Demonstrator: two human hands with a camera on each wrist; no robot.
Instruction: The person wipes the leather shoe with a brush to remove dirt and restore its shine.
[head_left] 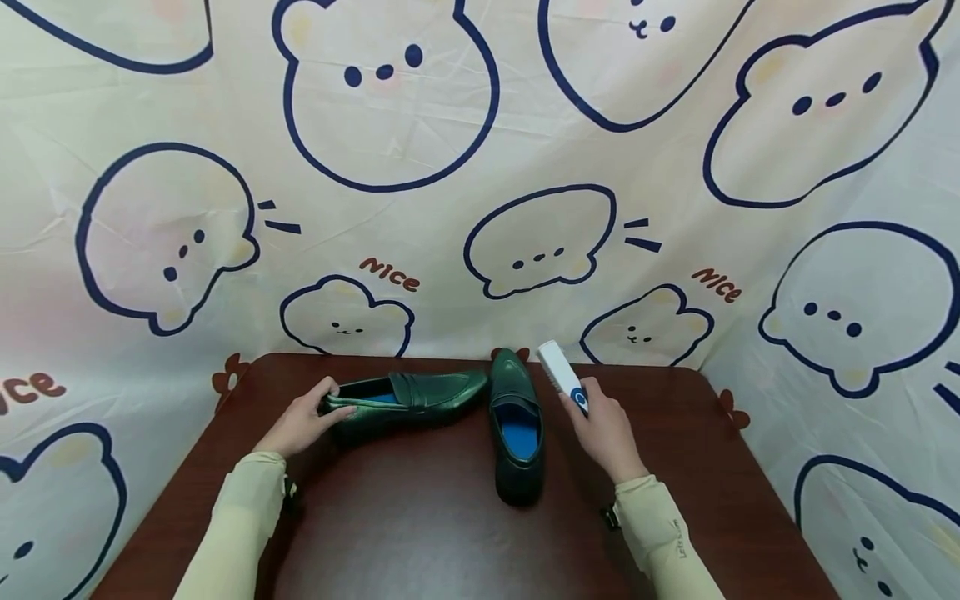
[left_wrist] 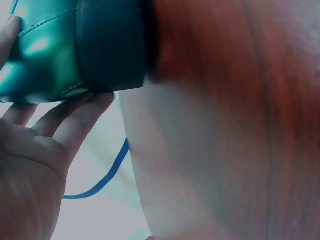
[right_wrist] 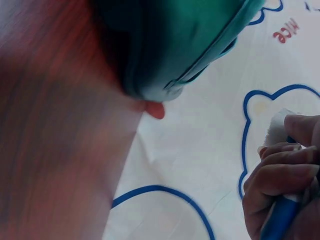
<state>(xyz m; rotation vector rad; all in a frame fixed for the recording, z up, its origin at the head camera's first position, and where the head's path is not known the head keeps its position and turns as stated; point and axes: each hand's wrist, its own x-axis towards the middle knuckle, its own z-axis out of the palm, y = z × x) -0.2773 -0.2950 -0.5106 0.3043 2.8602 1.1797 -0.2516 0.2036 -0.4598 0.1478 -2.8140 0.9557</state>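
Free tabletop [head_left: 420,533], 2 shoes [head_left: 438,400] [head_left: 517,421] beyond

A glossy green loafer [head_left: 438,402] with a blue insole points rightward, heel gripped by the left hand [head_left: 303,417], toe just beside a matching loafer [head_left: 513,402] that sits upright, toe facing away. A white-and-blue brush [head_left: 558,367] slants from the right hand [head_left: 606,429].

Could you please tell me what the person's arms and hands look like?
The left hand and right hand are bare, without gloves. The left sleeve and right sleeve are long and pale yellow; the right one has small dark lettering. A small black device shows at the left wrist and another at the right.
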